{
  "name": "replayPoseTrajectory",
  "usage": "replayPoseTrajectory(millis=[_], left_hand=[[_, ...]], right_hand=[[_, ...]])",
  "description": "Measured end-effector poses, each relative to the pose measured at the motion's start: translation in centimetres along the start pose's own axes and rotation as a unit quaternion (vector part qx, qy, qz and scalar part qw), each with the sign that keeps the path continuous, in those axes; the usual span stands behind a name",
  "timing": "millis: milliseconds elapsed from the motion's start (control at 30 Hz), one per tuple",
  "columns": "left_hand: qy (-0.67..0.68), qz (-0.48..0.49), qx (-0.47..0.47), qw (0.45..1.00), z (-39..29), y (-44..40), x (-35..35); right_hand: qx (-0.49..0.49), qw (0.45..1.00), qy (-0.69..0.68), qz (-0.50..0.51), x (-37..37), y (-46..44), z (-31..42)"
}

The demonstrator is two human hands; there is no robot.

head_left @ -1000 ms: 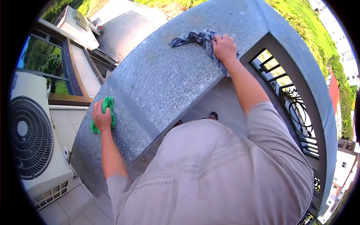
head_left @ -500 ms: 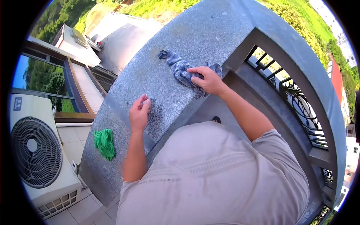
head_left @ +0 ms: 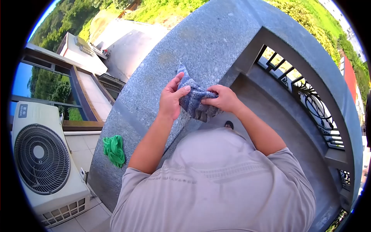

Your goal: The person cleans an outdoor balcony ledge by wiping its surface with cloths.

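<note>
A grey-blue patterned cloth [head_left: 193, 94] is bunched between my two hands, above the inner edge of the grey granite ledge [head_left: 154, 77]. My right hand [head_left: 224, 99] pinches the cloth's right side between thumb and fingers. At its left side, my left hand [head_left: 172, 96] has the thumb and fingers around the cloth's edge. The lower folds hang near the ledge's edge. A crumpled green cloth [head_left: 114, 150] lies by itself on the ledge at the left, apart from both hands.
An air-conditioner unit [head_left: 42, 158] stands at the left below a window [head_left: 50, 85]. On the right, a wall opening holds a black metal grille [head_left: 309, 100]. My sandalled foot [head_left: 229, 124] shows on the floor beneath the ledge.
My left hand has let go of the green cloth and moved right to the patterned cloth. My right hand has drawn the patterned cloth nearer and bunched it up.
</note>
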State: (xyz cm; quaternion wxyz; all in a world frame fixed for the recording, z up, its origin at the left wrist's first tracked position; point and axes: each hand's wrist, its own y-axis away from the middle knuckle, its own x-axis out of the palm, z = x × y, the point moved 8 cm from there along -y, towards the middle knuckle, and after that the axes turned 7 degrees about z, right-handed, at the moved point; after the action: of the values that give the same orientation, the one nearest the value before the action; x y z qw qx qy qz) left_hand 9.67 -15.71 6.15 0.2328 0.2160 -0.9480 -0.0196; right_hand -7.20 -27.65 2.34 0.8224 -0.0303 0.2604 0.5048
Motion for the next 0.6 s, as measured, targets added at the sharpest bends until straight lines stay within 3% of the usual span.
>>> replayPoseTrajectory(millis=[100,167,233,300,333,467,600], left_hand=[[0.014,0.032,0.027,0.999,-2.1,1.0,1.5],[0.035,0.042,0.035,0.998,-3.6,1.3,0.9],[0.044,0.042,0.059,0.996,-5.0,1.8,-0.2],[0.044,0.038,0.093,0.994,-6.4,2.3,-1.4],[0.021,0.031,0.099,0.994,-6.9,2.5,-2.0],[-0.093,-0.015,0.094,0.991,-7.8,2.3,-5.2],[-0.207,-0.046,0.131,0.968,-12.2,1.2,-7.6]], right_hand=[[-0.109,0.973,0.188,-0.073,-0.6,0.5,2.6],[-0.248,0.898,0.281,-0.229,-2.8,3.0,7.5],[-0.272,0.904,0.229,-0.236,-4.2,3.2,8.8],[-0.173,0.980,0.037,-0.088,-4.3,1.0,6.7],[-0.119,0.988,-0.064,-0.080,-4.3,0.9,5.8],[-0.156,0.976,-0.125,-0.084,-5.4,-0.3,7.4],[-0.253,0.956,0.041,-0.145,-8.4,-1.6,15.3]])
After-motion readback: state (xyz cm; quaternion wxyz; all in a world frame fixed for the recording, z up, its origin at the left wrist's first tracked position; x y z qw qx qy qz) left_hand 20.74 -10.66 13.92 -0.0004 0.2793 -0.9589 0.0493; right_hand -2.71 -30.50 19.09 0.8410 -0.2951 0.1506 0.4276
